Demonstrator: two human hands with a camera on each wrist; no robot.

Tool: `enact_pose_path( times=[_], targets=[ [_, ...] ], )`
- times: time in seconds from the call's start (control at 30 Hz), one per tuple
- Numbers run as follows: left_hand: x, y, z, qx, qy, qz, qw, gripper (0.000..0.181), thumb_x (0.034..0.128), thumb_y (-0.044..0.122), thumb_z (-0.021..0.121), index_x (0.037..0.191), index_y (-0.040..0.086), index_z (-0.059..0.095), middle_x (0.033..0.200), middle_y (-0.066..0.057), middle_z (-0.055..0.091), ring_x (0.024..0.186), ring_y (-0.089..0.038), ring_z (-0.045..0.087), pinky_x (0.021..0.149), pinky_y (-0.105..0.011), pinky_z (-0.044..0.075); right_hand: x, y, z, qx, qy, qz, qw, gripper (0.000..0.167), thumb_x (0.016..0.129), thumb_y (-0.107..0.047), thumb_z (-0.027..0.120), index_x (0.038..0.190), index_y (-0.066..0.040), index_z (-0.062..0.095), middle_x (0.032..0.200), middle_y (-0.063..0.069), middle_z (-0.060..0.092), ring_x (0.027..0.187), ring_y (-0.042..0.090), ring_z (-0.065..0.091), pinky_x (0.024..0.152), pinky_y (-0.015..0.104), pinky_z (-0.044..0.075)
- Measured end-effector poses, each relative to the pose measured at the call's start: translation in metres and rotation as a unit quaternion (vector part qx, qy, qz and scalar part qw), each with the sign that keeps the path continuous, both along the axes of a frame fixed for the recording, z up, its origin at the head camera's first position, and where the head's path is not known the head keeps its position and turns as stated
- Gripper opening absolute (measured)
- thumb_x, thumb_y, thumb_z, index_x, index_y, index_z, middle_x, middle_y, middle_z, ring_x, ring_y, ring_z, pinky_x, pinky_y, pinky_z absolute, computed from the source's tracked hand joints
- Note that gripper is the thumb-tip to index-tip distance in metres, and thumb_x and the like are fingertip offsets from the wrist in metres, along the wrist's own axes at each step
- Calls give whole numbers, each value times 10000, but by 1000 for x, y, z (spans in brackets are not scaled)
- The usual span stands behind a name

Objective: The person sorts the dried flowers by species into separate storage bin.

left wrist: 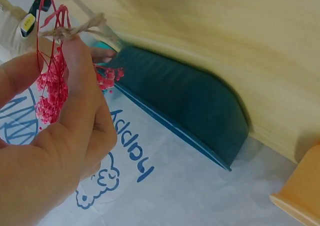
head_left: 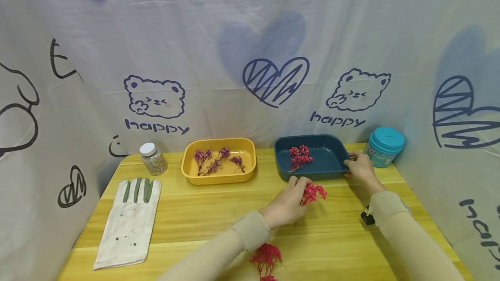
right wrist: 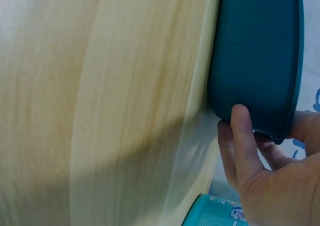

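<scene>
My left hand (head_left: 287, 200) pinches a small bunch of pink dried flowers (head_left: 314, 193) just in front of the dark blue tray (head_left: 289, 177). Twine (left wrist: 75, 31) is tied round its stems in the left wrist view. At the tray's right end, my right hand (head_left: 361, 169) grips the rim, fingers against the outer wall and thumb at the edge. Inside this tray lies another pink sprig (head_left: 300, 158). More pink flowers (head_left: 266, 257) rest on the table near my left forearm, partly cut off by the frame.
Left of the blue tray stands a yellow tray (head_left: 220, 180) holding several purple dried sprigs (head_left: 215, 166). A lidded glass jar (head_left: 154, 159) and a white-and-green glove (head_left: 129, 224) are at the left. A turquoise tub (head_left: 384, 146) stands at the back right, before the printed curtain (head_left: 218, 112).
</scene>
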State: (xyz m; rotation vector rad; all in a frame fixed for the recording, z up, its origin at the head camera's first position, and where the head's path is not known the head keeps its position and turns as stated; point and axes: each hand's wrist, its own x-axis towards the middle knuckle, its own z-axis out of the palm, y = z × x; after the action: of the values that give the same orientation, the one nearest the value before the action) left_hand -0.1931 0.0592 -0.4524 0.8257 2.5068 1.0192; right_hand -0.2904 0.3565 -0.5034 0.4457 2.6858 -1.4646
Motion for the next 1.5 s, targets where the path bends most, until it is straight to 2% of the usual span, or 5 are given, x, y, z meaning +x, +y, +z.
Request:
enact_pose_path(
  times=[0.27, 0.47, 0.73, 1.27, 1.5],
  targets=[
    [-20, 11, 7, -86, 235, 86, 9996, 578, 997, 68, 702, 1500, 168, 433, 1289, -98, 492, 858, -155, 520, 723, -224, 457, 0, 0, -1, -44, 73, -19, 10000, 461, 1051, -63, 513, 1457, 150, 471, 1339, 381, 555, 713, 95, 698, 723, 356, 680],
    [-39, 19, 13, -22, 294, 319, 9991, 594, 990, 32, 683, 1505, 191, 431, 1326, -100, 493, 801, -199, 510, 715, -280, 448, 0, 0, -3, -69, 96, -60, 9999, 460, 1052, -68, 513, 1457, 145, 475, 1326, 365, 556, 716, 97, 694, 713, 342, 678],
    [-61, 32, 20, -54, 612, 618, 9962, 592, 988, 50, 688, 1508, 205, 452, 1388, -90, 507, 983, -216, 573, 919, -347, 523, -1, 0, -1, -90, 104, -141, 9998, 433, 1050, -69, 524, 1434, 129, 505, 1271, 310, 581, 688, 60, 668, 695, 327, 675],
    [-97, 55, 10, 1, 1471, 1193, 9819, 586, 978, 18, 707, 1480, 214, 477, 1304, -69, 551, 909, -220, 644, 810, -300, 581, -3, 1, -5, -105, 172, -144, 9997, 433, 1036, -54, 532, 1424, 137, 507, 1266, 327, 589, 667, 57, 663, 672, 316, 671],
    [-106, 66, 3, -100, 1904, 1137, 9750, 510, 996, 35, 690, 1436, 201, 493, 1302, -76, 553, 893, -255, 675, 793, -324, 609, -3, 0, -5, -46, 146, -151, 9998, 427, 1040, -53, 535, 1424, 133, 510, 1266, 331, 588, 691, 75, 661, 685, 331, 675]
  ],
)
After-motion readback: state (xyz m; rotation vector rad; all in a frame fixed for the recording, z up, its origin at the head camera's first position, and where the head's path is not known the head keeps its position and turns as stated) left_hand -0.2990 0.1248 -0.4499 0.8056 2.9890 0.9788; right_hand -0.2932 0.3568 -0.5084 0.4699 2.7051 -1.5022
